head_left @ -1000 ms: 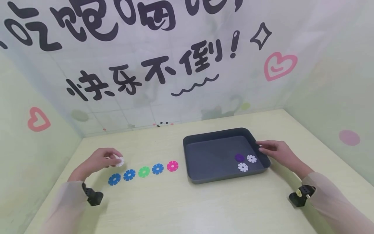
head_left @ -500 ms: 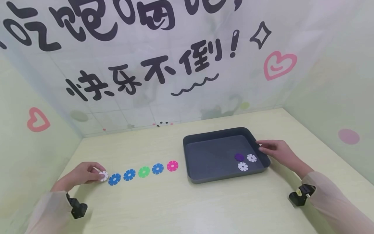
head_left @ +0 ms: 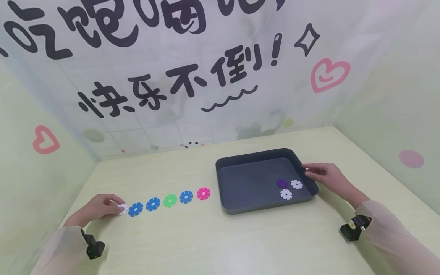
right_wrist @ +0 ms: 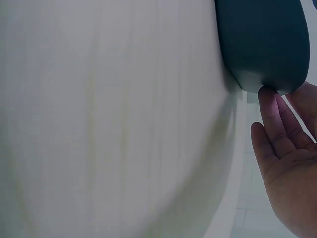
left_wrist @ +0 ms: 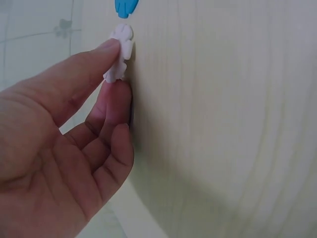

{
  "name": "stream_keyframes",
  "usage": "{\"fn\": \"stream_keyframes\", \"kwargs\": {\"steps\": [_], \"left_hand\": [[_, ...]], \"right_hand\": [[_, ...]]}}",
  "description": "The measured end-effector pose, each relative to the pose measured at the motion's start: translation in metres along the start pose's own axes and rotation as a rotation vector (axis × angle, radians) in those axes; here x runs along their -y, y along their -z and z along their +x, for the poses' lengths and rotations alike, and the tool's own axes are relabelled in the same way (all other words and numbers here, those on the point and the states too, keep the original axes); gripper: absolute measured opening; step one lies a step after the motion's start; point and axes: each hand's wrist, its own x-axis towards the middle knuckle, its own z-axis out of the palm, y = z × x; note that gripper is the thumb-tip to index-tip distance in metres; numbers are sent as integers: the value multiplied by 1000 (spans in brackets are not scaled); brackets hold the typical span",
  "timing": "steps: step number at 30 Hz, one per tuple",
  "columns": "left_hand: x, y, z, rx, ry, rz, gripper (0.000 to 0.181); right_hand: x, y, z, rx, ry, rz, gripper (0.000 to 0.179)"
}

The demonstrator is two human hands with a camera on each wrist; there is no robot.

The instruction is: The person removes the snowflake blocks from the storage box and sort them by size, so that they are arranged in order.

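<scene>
My left hand (head_left: 99, 208) pinches a white notched plastic snowflake disc (left_wrist: 121, 52) between thumb and fingers, at the left end of a row of discs. In the left wrist view the disc is seen nearly edge-on at the table, close to a blue disc (left_wrist: 126, 6). The row runs rightward with a blue disc (head_left: 135, 209), another blue disc (head_left: 153, 204), a green disc (head_left: 170, 200), a third blue disc (head_left: 186, 197) and a pink disc (head_left: 203, 193). My right hand (head_left: 328, 177) holds the right rim of a dark grey tray (head_left: 254, 209), fingers against its outer wall.
Inside the tray, toward its right front corner, lie a purple disc (head_left: 282, 183) and two white discs, one at the right (head_left: 296, 184) and one in front (head_left: 286, 194). Printed walls surround the pale wooden table (head_left: 220, 240) at the back and both sides.
My left hand has moved left and down, bringing the white snowflake disc from above the row to beside the leftmost blue disc. The right hand stays at the tray rim.
</scene>
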Motion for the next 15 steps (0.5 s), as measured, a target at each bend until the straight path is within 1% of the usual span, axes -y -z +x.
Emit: {"fn": "stream_keyframes", "kwargs": {"steps": [4, 8, 15], "left_hand": [[1, -1, 0, -7, -6, 10, 31], [3, -1, 0, -13, 4, 20, 32], [7, -3, -1, -23, 20, -1, 34]], "right_hand": [[0, 0, 0, -2, 1, -6, 35], [-1, 0, 1, 3, -8, -3, 36], [-3, 0, 0, 13, -37, -9, 37]]}}
